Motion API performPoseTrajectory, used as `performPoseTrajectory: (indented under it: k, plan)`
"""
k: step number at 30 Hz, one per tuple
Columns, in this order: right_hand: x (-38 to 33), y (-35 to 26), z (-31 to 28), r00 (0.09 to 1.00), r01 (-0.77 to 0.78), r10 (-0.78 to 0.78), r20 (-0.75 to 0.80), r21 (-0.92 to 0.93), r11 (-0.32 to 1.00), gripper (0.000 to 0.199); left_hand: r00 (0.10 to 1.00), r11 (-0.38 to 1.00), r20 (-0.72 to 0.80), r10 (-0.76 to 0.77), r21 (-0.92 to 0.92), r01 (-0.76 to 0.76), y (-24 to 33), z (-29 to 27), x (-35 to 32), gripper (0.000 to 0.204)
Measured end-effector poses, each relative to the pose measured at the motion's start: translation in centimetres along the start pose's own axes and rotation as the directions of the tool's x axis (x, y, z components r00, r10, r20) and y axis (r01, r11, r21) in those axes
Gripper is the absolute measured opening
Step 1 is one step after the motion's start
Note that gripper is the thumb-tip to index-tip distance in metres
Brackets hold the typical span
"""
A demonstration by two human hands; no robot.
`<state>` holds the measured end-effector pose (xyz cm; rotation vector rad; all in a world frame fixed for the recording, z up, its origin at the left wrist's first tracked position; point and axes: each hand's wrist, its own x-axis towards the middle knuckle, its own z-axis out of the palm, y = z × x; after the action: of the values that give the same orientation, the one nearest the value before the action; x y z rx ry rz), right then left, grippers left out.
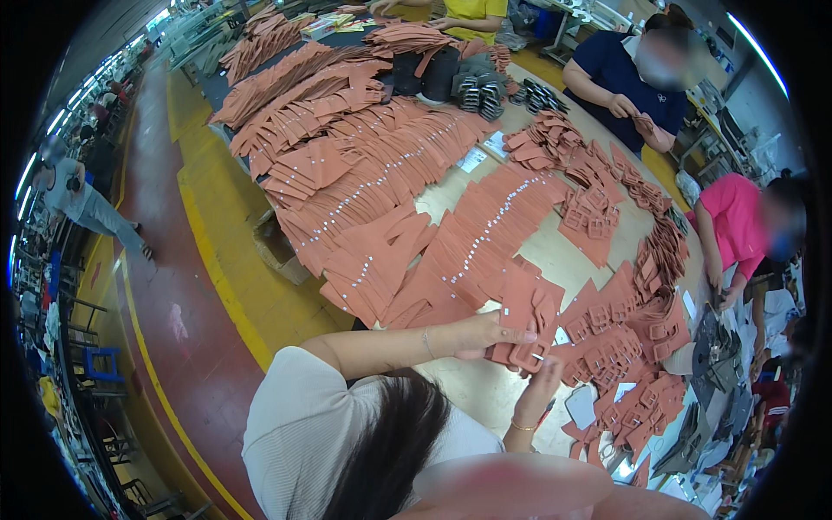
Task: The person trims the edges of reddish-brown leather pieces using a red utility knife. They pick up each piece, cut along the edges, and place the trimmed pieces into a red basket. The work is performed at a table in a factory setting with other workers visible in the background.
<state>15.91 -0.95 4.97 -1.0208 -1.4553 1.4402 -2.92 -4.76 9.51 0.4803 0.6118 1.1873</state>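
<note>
Both hands are at a terracotta-coloured leather-like panel (523, 295) above the near edge of the table. My left hand (484, 335) grips its lower left part, thumb lying across the front. At the panel's lower end sits a square covered buckle (527, 356) of the same colour. My right hand (541, 390) pinches by the buckle's lower right corner, where a small pale spot shows. Just right of the hands lie several strap pieces with similar buckles (598, 355). Beyond them, long overlapping rows of flat cut panels (494, 230) carry small white stickers.
A worktable (468, 394) spreads ahead, heaped with more panels (303, 113) and dark rolled pieces (479, 94). A pale rounded-corner pad (581, 407) lies right of my right hand. Co-workers in navy (620, 78), pink (737, 221) and yellow (475, 19) stand around it. A cardboard box (279, 247) stands on the floor.
</note>
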Motion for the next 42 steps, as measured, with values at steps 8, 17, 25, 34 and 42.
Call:
performPoseTrajectory:
  k: [8, 17, 25, 34, 42]
  plan:
    - [0.1, 1.1, 3.5, 0.892, 0.414, -0.243, 0.381, -0.474, 0.777, 0.037, 0.996, 0.966, -0.067, -0.059, -0.255, 0.04, 1.0, 2.0, -0.4, 0.031]
    - [1.5, 1.4, 4.2, 0.965, 0.157, -0.078, 0.249, -0.317, 0.935, 0.032, 0.972, 0.886, -0.003, -0.233, -0.412, 0.211, 1.1, 1.0, -0.5, 0.039]
    - [1.8, -2.8, -0.6, 0.73, 0.385, 0.029, 0.683, -0.446, 0.808, 0.042, 0.966, 0.762, 0.083, -0.245, -0.599, 0.245, 1.7, 0.4, -1.0, 0.037]
    - [1.3, -5.7, -3.7, 0.79, -0.009, -0.113, 0.603, 0.196, 0.981, 0.038, 0.966, 0.861, 0.095, -0.241, -0.438, 0.258, 1.9, -1.7, -1.4, 0.039]
    - [0.9, -5.3, -2.1, 0.911, -0.017, -0.124, 0.392, 0.338, 0.941, 0.025, 0.981, 0.89, 0.181, -0.066, -0.434, 0.14, 1.7, -1.3, -0.5, 0.033]
